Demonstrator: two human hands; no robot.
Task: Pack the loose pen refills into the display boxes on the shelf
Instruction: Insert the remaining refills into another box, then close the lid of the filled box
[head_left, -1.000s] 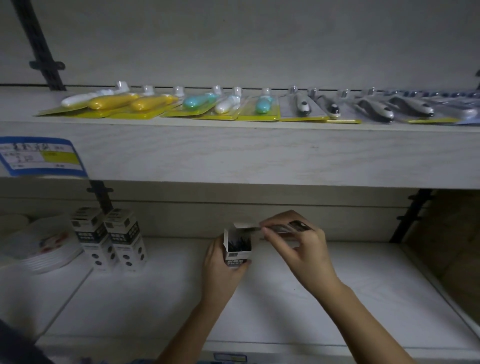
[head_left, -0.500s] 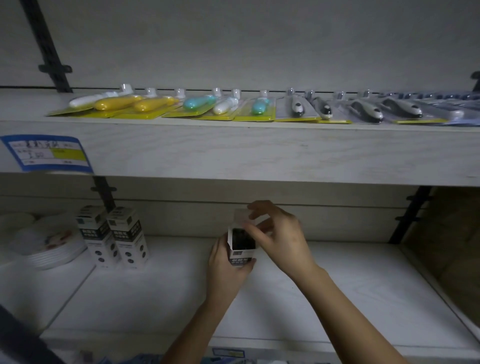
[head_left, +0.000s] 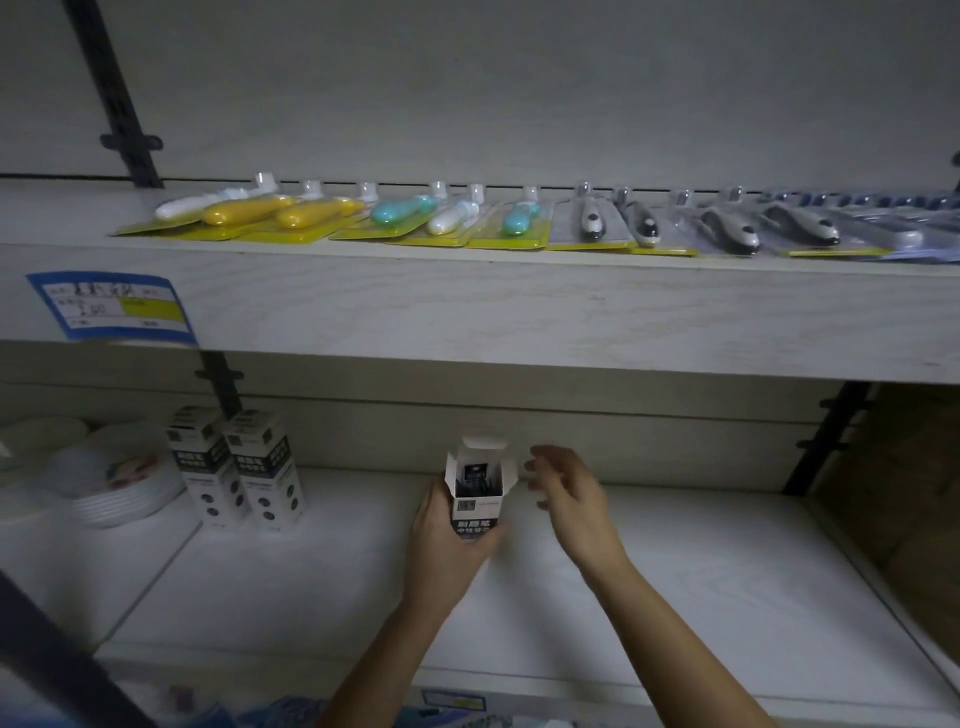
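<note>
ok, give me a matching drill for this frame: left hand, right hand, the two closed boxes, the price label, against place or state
1 left hand
2 right hand
3 two closed boxes
4 price label

A front edge of upper shelf
B gripping the open box
C open, holding nothing
D standing on lower shelf, left side

Pairs: 1-B, 2-C, 3-D, 4-A
</note>
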